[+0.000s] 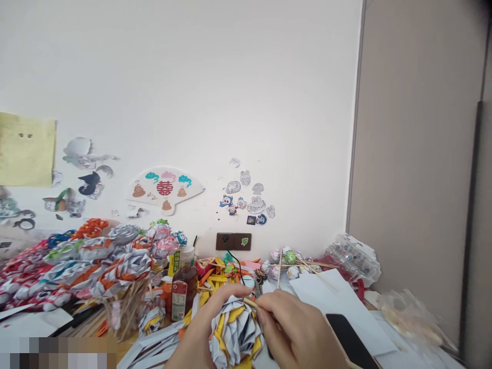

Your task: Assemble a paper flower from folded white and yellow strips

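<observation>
A folded paper flower [236, 333], white with yellow layers, sits between my hands at the bottom middle of the view. My left hand [200, 328] wraps round its left side, the index finger curving over the top. Thumb and fingers of my right hand [300, 328] pinch a thin wooden stick [250, 302], whose tip lies at the flower's upper edge. Whether the tip goes into the folds cannot be made out. Folded white paper strips [154, 343] lie left of my left hand.
Finished paper flowers [126, 266] pile up at left, near a cup of wooden sticks [125, 312] and a brown bottle [184, 287]. White paper sheets [338, 297], a dark phone [351, 341] and plastic bags [413, 318] lie at right. A wall socket [233, 241] has a black cable.
</observation>
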Demonstrator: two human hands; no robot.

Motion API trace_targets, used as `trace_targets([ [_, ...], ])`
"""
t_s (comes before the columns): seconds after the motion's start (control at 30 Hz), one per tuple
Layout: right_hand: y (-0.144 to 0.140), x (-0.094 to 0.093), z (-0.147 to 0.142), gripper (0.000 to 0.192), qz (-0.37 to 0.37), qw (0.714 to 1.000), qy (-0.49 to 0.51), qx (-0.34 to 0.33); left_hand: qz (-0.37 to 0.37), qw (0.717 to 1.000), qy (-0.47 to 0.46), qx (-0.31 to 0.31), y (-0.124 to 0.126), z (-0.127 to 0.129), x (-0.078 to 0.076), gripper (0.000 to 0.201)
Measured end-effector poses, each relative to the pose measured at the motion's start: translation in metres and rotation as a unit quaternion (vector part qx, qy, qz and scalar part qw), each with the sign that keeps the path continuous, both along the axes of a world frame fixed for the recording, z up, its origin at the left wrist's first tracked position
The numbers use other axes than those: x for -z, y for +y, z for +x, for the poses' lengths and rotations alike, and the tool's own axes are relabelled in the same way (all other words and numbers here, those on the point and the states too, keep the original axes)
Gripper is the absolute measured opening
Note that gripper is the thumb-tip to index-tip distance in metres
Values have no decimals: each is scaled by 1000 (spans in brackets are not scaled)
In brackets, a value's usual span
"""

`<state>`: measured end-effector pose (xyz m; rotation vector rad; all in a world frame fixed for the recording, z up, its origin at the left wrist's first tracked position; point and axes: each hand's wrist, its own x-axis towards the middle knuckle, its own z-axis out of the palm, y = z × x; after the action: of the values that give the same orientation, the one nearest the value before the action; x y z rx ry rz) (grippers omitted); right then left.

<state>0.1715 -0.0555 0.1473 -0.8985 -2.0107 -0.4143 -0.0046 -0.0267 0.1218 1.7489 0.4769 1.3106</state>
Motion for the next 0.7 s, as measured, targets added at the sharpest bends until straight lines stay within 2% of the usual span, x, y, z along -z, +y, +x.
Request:
trace_targets([
  [0.2,0,1,1,20,-40,999,26,-15,-16,998,5,52,0,3,-11,53],
  [0.3,1,1,0,20,-24,999,16,-19,-33,996,18,79,0,2,-12,45],
  [0.37,2,2,0,21,1,1000,-8,-12,-26,996,33,73,0,0,-12,44],
  [0.5,3,3,0,29,34,998,-60,14,24,998,62,17,2,-2,-12,48],
  [0.63,1,3,0,38,68,995,-72,20,42,995,91,17,4,-5,-11,54],
  [0.7,1,3,1,39,58,996,-64,6,40,993,110,17,3,-7,-10,55],
])
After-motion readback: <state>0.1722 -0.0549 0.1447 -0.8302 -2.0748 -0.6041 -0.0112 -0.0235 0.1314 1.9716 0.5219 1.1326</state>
